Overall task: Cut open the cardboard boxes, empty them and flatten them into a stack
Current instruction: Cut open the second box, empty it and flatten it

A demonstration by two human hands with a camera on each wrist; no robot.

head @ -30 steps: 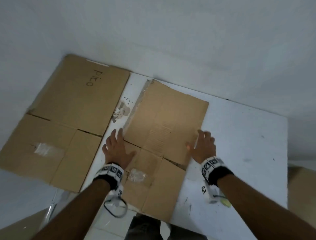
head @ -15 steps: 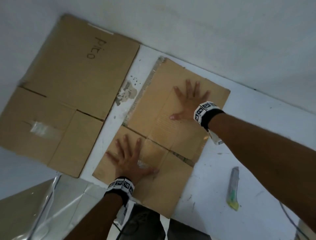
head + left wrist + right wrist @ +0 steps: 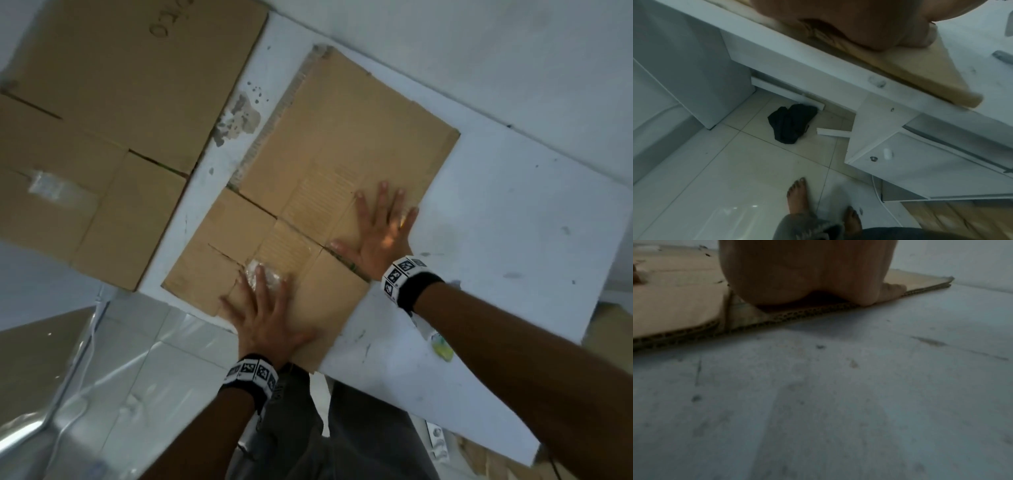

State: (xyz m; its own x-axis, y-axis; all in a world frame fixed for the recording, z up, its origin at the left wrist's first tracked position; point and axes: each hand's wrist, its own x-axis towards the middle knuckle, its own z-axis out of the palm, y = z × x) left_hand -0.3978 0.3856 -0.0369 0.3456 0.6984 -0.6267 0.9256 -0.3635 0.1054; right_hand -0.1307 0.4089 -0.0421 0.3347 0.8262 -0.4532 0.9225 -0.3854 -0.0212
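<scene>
A flattened cardboard box [image 3: 335, 137] lies on the white table [image 3: 496, 212], its near corner overhanging the front edge. My left hand [image 3: 263, 308] presses flat on its near flaps, fingertips by a patch of clear tape [image 3: 265, 272]. My right hand [image 3: 380, 226] lies flat with spread fingers on the box's right edge. In the right wrist view the palm [image 3: 807, 275] bears down on the corrugated edge [image 3: 797, 314]. A second, larger flattened box [image 3: 113, 102] with handwriting lies to the left.
A yellow-green utility knife [image 3: 442, 346] lies on the table, partly hidden under my right forearm. Below the table edge are tiled floor [image 3: 735, 162], a black cloth [image 3: 791, 123], a white drawer unit [image 3: 920, 162] and my bare feet [image 3: 797, 198].
My right hand has slid back from the far part of the box to its right edge. The left hand has shifted right along the near flaps. The head view has tilted downward.
</scene>
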